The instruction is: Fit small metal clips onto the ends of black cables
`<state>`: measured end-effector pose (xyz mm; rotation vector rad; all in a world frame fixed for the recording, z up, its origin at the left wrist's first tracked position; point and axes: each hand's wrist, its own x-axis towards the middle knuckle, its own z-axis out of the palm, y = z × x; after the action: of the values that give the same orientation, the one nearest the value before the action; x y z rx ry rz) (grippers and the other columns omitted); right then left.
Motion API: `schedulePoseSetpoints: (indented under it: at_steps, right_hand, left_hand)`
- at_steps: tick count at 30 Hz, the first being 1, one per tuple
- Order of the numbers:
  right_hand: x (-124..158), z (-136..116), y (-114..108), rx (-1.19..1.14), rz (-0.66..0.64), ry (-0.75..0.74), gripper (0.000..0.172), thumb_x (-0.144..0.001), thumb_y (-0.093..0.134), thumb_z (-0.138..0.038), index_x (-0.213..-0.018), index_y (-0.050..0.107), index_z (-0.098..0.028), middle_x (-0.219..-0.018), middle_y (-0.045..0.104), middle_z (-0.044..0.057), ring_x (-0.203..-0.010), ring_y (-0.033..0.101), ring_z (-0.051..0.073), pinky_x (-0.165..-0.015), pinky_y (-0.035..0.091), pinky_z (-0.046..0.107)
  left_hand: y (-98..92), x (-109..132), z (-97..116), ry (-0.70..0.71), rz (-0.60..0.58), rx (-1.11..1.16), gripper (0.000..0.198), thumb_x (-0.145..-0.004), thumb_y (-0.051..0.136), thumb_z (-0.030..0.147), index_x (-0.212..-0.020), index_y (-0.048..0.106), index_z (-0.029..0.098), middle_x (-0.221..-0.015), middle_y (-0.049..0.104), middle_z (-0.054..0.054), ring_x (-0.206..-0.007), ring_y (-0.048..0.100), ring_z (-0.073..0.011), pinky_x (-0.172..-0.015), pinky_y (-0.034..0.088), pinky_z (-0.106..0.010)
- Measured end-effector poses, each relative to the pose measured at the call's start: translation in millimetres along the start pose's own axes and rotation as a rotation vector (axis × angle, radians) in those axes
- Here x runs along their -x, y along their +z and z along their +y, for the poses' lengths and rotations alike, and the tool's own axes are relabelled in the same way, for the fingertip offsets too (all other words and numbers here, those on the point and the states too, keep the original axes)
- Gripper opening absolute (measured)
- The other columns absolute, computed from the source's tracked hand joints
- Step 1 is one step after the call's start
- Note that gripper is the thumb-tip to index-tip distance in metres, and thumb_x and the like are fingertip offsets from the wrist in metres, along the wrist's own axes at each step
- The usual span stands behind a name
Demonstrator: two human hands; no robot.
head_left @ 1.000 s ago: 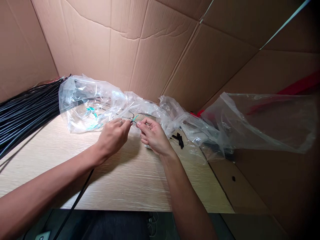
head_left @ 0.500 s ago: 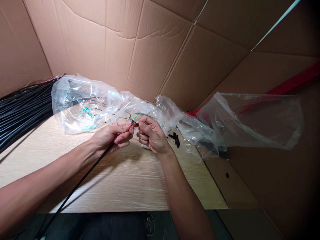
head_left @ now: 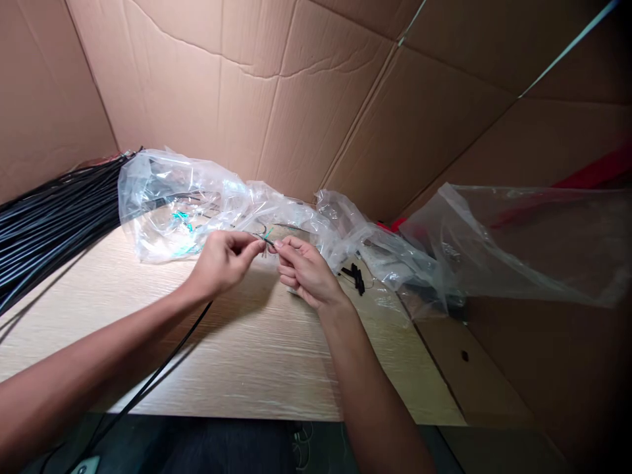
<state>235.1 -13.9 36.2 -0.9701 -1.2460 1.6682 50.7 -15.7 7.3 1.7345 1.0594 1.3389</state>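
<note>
Over the table, my left hand [head_left: 228, 259] pinches a thin black cable close to its end, palm turned down. Facing it, my right hand [head_left: 307, 268] is closed with thumb and forefinger on the tip of the same cable. The black cable [head_left: 170, 355] runs from under my left hand down past the table's front edge. At the cable's end a short teal strand [head_left: 268, 234] sticks up between the two hands. My fingers hide most of the tip.
A crumpled clear plastic bag [head_left: 187, 168] stretches along the back, with teal pieces [head_left: 181, 216] at its left. A thick bundle of black cables [head_left: 54, 210] lies far left. Short black pieces [head_left: 354, 278] rest right of my hands. Cardboard walls [head_left: 247, 112] enclose the table [head_left: 237, 368].
My left hand has rolled over from palm-up to palm-down and its fingers have shifted along the cable end. My right hand keeps its pinch. The whole view has shifted slightly.
</note>
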Motion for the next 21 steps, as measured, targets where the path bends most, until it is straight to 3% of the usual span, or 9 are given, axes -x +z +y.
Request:
schedulePoseSetpoints:
  at_steps: [3, 6, 8, 11, 17, 21]
  right_hand:
    - [1.2, -3.7, -4.1, -0.066, -0.107, -0.034, 0.038, -0.084, 0.088, -0.043, -0.08, 0.056, -0.022, -0.061, 0.03, -0.011, -0.05, 0.014, 0.005, -0.042, 0.008, 0.02]
    - [0.8, -4.9, -6.9, -0.1, -0.154, -0.05, 0.034, -0.086, 0.086, -0.045, -0.086, 0.062, -0.021, -0.062, 0.028, -0.011, -0.05, 0.011, 0.005, -0.042, 0.008, 0.02]
    - [-0.4, -4.7, -9.0, -0.12, -0.111, -0.079, 0.035, -0.086, 0.086, -0.049, -0.091, 0.067, -0.02, -0.062, 0.024, -0.012, -0.05, 0.009, 0.005, -0.042, 0.007, 0.02]
    - [-2.1, -3.7, -10.6, -0.128, -0.018, -0.159, 0.043, -0.084, 0.086, -0.056, -0.096, 0.071, -0.018, -0.062, 0.022, -0.012, -0.051, 0.008, 0.005, -0.042, 0.008, 0.021]
    - [-4.2, 2.9, -3.7, -0.011, 0.002, -0.257, 0.035, -0.079, 0.093, -0.042, -0.078, 0.067, -0.018, -0.063, 0.034, -0.009, -0.052, 0.016, 0.005, -0.043, 0.011, 0.024]
    - [-5.3, 5.7, 1.5, -0.035, 0.044, -0.324, 0.031, -0.08, 0.091, -0.036, -0.077, 0.066, -0.018, -0.064, 0.04, -0.007, -0.052, 0.022, 0.006, -0.046, 0.015, 0.025]
  left_hand:
    - [-5.2, -6.0, 8.3, -0.346, -0.205, 0.676, 0.027, -0.091, 0.072, 0.039, -0.078, 0.069, 0.016, -0.047, 0.03, 0.01, -0.043, 0.017, -0.0078, -0.04, 0.02, -0.02]
    - [-5.2, -6.7, 8.8, -0.423, -0.268, 0.925, 0.027, -0.086, 0.08, 0.038, -0.076, 0.068, 0.016, -0.045, 0.027, 0.011, -0.043, 0.014, -0.0068, -0.039, 0.019, -0.018]
    - [-3.1, -5.8, 5.4, -0.355, -0.252, 0.85, 0.031, -0.086, 0.083, 0.043, -0.079, 0.073, 0.014, -0.045, 0.034, 0.009, -0.043, 0.021, -0.0058, -0.041, 0.021, -0.018]
    - [0.4, -3.9, 1.6, -0.191, -0.142, 0.556, 0.038, -0.086, 0.084, 0.049, -0.081, 0.08, 0.012, -0.047, 0.043, 0.006, -0.044, 0.03, -0.0061, -0.044, 0.022, -0.021]
    - [3.8, 3.6, 8.8, 0.089, -0.012, 0.143, 0.035, -0.095, 0.074, 0.042, -0.08, 0.082, 0.011, -0.066, 0.066, -0.003, -0.059, 0.049, -0.0113, -0.052, 0.034, -0.024]
    - [2.8, 4.2, 10.5, 0.084, -0.08, 0.166, 0.036, -0.098, 0.071, 0.043, -0.083, 0.081, 0.012, -0.058, 0.057, 0.001, -0.053, 0.04, -0.0094, -0.049, 0.026, -0.024]
